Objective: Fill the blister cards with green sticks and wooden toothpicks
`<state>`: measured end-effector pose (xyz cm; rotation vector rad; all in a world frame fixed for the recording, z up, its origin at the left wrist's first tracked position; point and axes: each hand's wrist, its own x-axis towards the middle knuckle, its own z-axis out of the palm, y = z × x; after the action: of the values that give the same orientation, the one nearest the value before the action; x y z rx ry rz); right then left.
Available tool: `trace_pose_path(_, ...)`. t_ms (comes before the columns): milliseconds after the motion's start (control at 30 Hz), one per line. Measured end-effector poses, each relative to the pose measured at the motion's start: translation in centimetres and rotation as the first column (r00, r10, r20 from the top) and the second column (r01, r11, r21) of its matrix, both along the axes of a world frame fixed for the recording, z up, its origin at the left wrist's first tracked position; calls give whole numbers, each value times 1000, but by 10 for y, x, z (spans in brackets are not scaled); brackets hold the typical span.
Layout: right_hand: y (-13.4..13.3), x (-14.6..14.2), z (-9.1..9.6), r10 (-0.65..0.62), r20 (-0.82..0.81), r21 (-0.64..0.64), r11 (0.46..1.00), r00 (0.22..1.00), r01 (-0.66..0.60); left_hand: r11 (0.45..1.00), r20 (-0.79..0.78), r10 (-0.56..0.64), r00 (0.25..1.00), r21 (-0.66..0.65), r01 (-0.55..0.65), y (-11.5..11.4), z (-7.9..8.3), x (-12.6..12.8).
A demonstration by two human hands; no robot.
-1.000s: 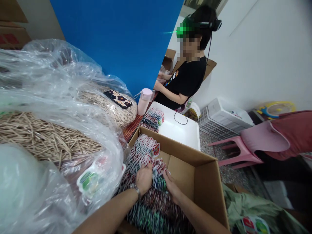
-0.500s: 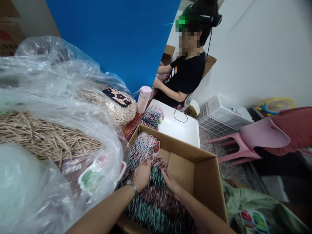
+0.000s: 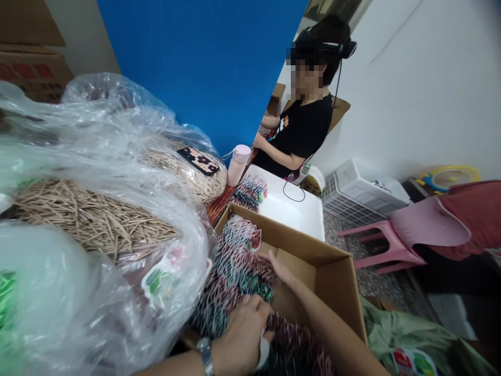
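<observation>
Rows of thin, printed cards with wavy white edges (image 3: 229, 261) stand packed in a cardboard box (image 3: 332, 248). My left hand (image 3: 246, 326), a metal watch at its wrist, is low over the near rows. Its fingers curl down and a white piece (image 3: 264, 349) shows by the thumb; what the fingertips hold is hidden. On the other side, my right hand (image 3: 279, 271) is open with fingers stretched out, beside the right end of the reddish and green cards.
To the left, clear plastic bags hold wooden sticks (image 3: 97, 219); a phone (image 3: 198, 160) lies on one. Behind the box are a pink bottle (image 3: 238, 164) and a white tray (image 3: 291, 206) with more cards. A co-worker (image 3: 303, 125) sits beyond. A pink chair (image 3: 426, 224) stands right.
My left hand has moved back toward me over the nearer cards, and its fingers curl down. My right hand has shifted slightly up and away, with its fingers straighter. The view has turned slightly.
</observation>
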<state>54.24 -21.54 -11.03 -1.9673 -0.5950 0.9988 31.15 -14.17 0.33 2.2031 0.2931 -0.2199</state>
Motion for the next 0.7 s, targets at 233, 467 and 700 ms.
trace_pose_path(233,11,2,6,123,85,-35,992,989,-121,977,-3,-180,984,-114,178,-6,-14,-44)
trace_pose_path(467,34,-10,12,302,213,-160,949,929,-271,994,108,-94,990,-51,100,30,2,-90)
trace_pose_path(700,60,-28,29,465,353,-365,867,812,-338,943,402,331,854,-104,-317,88,70,-196)
